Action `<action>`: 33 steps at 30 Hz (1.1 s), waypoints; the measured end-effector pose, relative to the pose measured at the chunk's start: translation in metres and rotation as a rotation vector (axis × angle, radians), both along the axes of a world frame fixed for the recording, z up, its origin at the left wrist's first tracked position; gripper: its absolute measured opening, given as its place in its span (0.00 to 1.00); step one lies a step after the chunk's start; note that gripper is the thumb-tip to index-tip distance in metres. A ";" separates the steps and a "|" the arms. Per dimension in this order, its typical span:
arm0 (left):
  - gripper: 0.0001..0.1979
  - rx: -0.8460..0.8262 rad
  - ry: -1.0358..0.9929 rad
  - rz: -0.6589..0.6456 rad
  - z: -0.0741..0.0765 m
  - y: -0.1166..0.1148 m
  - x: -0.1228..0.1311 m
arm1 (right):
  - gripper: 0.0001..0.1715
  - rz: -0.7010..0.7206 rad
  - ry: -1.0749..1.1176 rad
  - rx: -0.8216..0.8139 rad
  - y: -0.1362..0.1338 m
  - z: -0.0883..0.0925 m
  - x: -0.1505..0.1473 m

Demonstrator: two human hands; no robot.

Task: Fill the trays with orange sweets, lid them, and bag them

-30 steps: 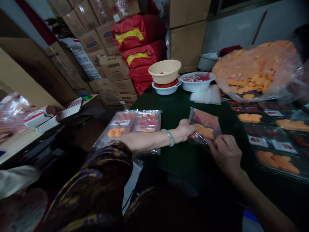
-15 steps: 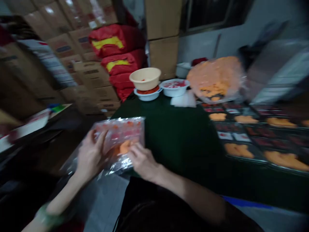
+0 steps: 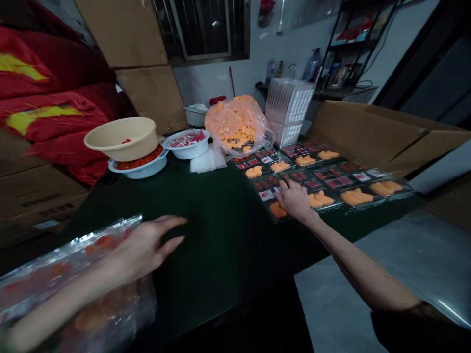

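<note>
From the head camera, the person's left hand [image 3: 143, 246] sits low at the near edge of the view, its fingers spread and not closed on anything. The wrist and palm lie over a clear plastic bag [image 3: 62, 274] packed with orange and red pieces, which is cut off by the frame and looks crumpled and glossy. The right hand [image 3: 295, 199] is flattened, fingers open, on a black plastic tray [image 3: 265, 195] holding orange pieces, red pieces and a white label. It is pressing on nothing that can be made out as gripped. That tray is one of a tight group of similar trays [image 3: 324, 179] at the far right of a dark green table [image 3: 221, 255], and a cardboard box flap [image 3: 368, 132] rises behind them. Beyond stand a bulging clear bag of orange pieces [image 3: 235, 125], a stack of clear trays [image 3: 289, 113], a white bowl of red pieces [image 3: 187, 144] and a cream basin [image 3: 121, 138] resting on another white bowl [image 3: 138, 169].
</note>
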State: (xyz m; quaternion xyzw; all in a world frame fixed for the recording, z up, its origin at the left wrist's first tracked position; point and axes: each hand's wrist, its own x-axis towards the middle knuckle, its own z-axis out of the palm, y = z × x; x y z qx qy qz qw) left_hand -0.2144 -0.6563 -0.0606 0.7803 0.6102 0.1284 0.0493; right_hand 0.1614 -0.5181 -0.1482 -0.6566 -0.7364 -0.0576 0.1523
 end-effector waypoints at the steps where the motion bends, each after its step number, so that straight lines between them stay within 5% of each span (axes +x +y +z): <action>1: 0.20 -0.071 0.008 -0.101 -0.003 0.022 0.023 | 0.27 -0.048 -0.058 -0.047 0.007 -0.008 0.016; 6: 0.26 -0.156 0.154 -0.479 -0.037 0.114 0.142 | 0.24 -0.038 -0.191 -0.065 -0.004 -0.026 0.026; 10: 0.37 -0.273 0.287 -0.587 -0.067 0.139 0.185 | 0.20 0.025 -0.092 -0.087 -0.029 -0.025 -0.008; 14: 0.45 -0.391 0.374 -0.582 -0.078 0.125 0.167 | 0.16 0.012 0.357 -0.216 -0.037 -0.028 -0.031; 17: 0.46 -0.427 0.396 -0.528 -0.079 0.108 0.145 | 0.21 -0.098 0.956 -0.457 -0.026 -0.025 -0.036; 20: 0.44 -0.425 0.360 -0.466 -0.081 0.100 0.136 | 0.15 -0.162 1.353 -0.712 -0.014 -0.020 -0.038; 24: 0.44 -0.399 0.293 -0.465 -0.086 0.099 0.138 | 0.12 -0.085 1.437 -0.914 -0.010 -0.019 -0.037; 29: 0.46 -0.396 0.314 -0.516 -0.077 0.103 0.139 | 0.23 0.059 1.635 -0.874 -0.012 -0.024 -0.037; 33: 0.22 -0.283 0.166 -0.585 -0.065 0.156 0.120 | 0.27 0.044 1.622 -0.897 -0.007 -0.026 -0.037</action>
